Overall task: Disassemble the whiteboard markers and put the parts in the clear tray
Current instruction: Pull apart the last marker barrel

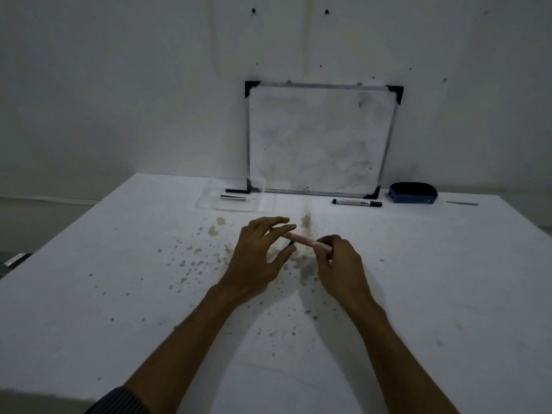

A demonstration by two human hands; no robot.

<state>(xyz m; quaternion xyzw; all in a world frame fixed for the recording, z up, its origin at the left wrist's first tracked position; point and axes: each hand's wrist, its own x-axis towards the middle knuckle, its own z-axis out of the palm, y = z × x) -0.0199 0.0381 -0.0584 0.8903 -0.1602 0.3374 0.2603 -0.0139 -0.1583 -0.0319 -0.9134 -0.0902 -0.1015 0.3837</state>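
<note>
A pinkish marker barrel (301,239) hangs just above the middle of the table, held level between both hands. My right hand (340,261) grips its right end. My left hand (263,252) pinches the left end with thumb and fingertips, the other fingers spread. Whether a small dark piece sits at that left end is unclear. At the far left-centre lies the clear tray (206,201), holding two slim dark marker parts (233,197). A whole marker (357,202) with a white barrel and dark ends lies at the back right.
A small whiteboard (319,138) leans on the wall at the table's back edge. A blue eraser (413,192) sits to its right, and a thin grey strip (461,203) lies further right. The white tabletop (119,294) is stained with spots around my hands.
</note>
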